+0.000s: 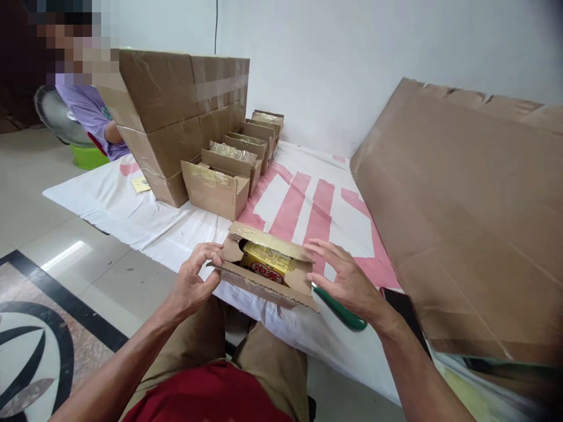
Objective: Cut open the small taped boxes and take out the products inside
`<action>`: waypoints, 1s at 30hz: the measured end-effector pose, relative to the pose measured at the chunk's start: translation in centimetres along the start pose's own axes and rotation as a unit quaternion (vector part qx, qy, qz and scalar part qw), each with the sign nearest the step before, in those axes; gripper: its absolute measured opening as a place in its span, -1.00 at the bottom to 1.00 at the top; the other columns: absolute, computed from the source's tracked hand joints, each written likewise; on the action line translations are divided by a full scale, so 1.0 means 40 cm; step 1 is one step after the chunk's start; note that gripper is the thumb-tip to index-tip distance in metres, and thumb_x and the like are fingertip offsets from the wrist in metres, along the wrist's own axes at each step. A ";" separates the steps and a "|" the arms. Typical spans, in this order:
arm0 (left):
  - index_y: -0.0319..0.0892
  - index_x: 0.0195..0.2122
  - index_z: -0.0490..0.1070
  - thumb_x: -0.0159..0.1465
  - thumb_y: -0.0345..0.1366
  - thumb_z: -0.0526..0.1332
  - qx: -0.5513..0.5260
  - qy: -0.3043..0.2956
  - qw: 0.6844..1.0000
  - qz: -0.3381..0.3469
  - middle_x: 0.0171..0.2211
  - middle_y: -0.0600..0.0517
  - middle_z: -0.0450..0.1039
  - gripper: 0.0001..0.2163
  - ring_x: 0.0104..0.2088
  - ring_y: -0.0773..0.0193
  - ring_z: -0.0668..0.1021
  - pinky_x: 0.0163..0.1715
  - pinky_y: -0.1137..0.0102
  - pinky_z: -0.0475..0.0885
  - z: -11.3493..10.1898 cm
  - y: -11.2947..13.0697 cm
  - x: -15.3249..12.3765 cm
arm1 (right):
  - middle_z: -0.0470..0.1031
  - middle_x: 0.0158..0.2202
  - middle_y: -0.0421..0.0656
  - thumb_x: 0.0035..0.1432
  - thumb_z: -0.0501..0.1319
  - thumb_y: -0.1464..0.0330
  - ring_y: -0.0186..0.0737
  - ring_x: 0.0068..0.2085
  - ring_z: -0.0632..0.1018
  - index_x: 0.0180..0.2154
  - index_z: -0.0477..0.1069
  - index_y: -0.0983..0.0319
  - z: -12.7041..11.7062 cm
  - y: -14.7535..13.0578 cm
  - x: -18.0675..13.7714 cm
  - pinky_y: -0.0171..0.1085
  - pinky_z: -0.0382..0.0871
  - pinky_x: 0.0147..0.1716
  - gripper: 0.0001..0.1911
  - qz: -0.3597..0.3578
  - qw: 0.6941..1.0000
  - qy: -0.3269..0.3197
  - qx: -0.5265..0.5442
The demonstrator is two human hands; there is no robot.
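A small open cardboard box lies in front of me on the white and pink sheet. A yellow packet with red print shows inside it between the half-folded flaps. My left hand has its fingers curled and pinches the box's left flap. My right hand is spread out flat at the box's right side, its fingertips touching the right flap and top flap. A green-handled tool lies on the sheet under my right hand.
A row of several open filled boxes runs back toward the wall. Beside them stands a stack of large sealed cartons. Big flat cardboard sheets lean at the right. A dark phone lies near my right wrist. A person in purple sits far left.
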State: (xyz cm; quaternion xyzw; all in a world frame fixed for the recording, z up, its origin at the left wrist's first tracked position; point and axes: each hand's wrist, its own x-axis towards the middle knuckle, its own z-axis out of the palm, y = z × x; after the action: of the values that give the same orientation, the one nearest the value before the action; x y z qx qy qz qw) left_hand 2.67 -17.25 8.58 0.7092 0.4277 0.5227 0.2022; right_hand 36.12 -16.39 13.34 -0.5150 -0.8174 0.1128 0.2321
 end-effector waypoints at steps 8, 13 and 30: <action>-0.07 -0.33 0.35 0.06 -0.63 0.09 0.038 0.007 0.997 0.070 -0.25 0.01 0.55 -0.71 0.00 0.13 0.61 -0.02 0.23 0.54 0.005 -0.013 -0.050 | 0.55 0.17 0.01 0.34 0.16 0.21 0.03 0.19 0.53 0.10 0.48 0.20 0.016 -0.072 0.098 0.02 0.36 0.15 -0.62 -0.020 0.998 -0.053 -0.006; -0.07 -0.31 0.35 0.10 -0.63 0.11 0.042 0.012 0.996 0.079 -0.25 0.01 0.54 -0.72 0.00 0.13 0.61 -0.02 0.24 0.55 0.007 -0.017 -0.054 | 0.59 0.12 0.03 0.30 0.22 0.28 0.10 0.07 0.57 0.06 0.51 0.21 0.048 -0.106 0.113 0.02 0.33 0.04 -0.67 -0.038 0.990 -0.046 -0.127; -0.09 -0.28 0.31 0.13 -0.68 0.09 0.036 -0.026 0.995 0.093 -0.22 -0.01 0.52 -0.69 0.04 0.16 0.57 0.03 0.26 0.52 -0.006 -0.015 -0.068 | 0.65 -0.02 0.06 0.26 0.22 0.36 0.08 0.04 0.57 -0.01 0.58 0.28 0.070 -0.003 0.280 -0.08 0.35 0.02 -0.69 0.101 0.979 -0.066 -0.165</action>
State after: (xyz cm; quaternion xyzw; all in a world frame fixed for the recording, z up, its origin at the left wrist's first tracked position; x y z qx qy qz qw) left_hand 1.96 -19.19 6.67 0.7659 0.3729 0.5051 0.1382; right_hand 30.57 -6.27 13.93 -0.6179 -0.7818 0.0329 0.0771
